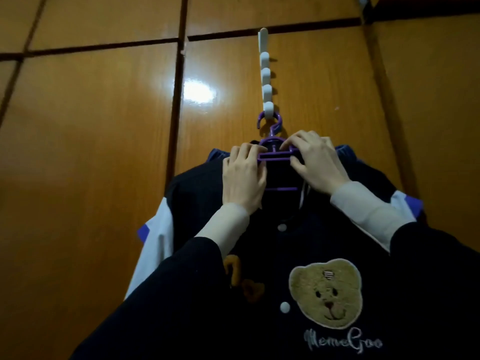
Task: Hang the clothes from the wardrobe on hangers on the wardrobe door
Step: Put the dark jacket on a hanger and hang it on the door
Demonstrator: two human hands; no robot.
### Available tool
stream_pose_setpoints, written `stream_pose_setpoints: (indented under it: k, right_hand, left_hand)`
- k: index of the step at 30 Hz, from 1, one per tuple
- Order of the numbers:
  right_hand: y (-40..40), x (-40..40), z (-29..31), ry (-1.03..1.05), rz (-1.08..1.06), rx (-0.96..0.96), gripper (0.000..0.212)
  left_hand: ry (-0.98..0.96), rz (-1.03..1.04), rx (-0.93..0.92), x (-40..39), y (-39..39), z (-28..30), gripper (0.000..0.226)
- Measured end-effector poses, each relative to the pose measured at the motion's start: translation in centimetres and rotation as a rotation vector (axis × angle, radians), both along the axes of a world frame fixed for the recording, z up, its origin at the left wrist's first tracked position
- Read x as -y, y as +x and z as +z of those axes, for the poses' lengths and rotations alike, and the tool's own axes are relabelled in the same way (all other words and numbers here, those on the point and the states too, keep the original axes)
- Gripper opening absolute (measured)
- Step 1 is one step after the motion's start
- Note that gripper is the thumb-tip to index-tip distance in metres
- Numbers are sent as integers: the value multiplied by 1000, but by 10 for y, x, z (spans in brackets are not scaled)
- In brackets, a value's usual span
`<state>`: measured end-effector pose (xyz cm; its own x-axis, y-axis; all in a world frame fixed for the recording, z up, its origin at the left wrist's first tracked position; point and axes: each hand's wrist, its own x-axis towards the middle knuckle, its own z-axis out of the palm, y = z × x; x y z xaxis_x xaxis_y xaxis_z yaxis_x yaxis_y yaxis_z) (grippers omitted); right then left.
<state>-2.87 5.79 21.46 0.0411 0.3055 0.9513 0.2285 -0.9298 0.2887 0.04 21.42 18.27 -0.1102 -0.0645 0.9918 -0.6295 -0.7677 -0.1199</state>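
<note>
Dark jacket [298, 255] with bear patch nearest, draped on purple hanger [275, 152] — already hooked on white door rack [267, 81]. Left hand [244, 178] and right hand [314, 162] pinching hanger's bars just below hook. Hanging step nearly done; next — release, then fetch another garment.

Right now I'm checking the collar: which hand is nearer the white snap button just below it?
Left. The left hand lies just above the white snap button; the right hand is farther up-right.

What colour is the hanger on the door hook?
Purple hanger, seen best in the head view.
</note>
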Motion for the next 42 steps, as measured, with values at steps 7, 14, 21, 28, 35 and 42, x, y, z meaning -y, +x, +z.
stream_pose_setpoints:
  k: [7,14,21,28,35,42]
  right_hand:
    - [-24,87,-13,313,131,-55,25]
    - [-40,130,-40,349,216,-411,55]
    - [-34,143,-33,487,448,-428,32]
    - [-32,134,-31,457,508,-423,2]
    - [-15,121,-15,622,474,-178,5]
    - [-14,121,5,883,541,-282,5]
  left_hand:
    - [258,-158,5,76,-8,19,32]
    - [456,-36,-217,107,-6,35,39]
    - [392,-2,-207,106,-4,40,30]
    - [265,-114,-234,105,2,47,18]
    - [237,-196,-188,108,-1,58,25]
    - [413,-313,-230,100,-5,70,26]
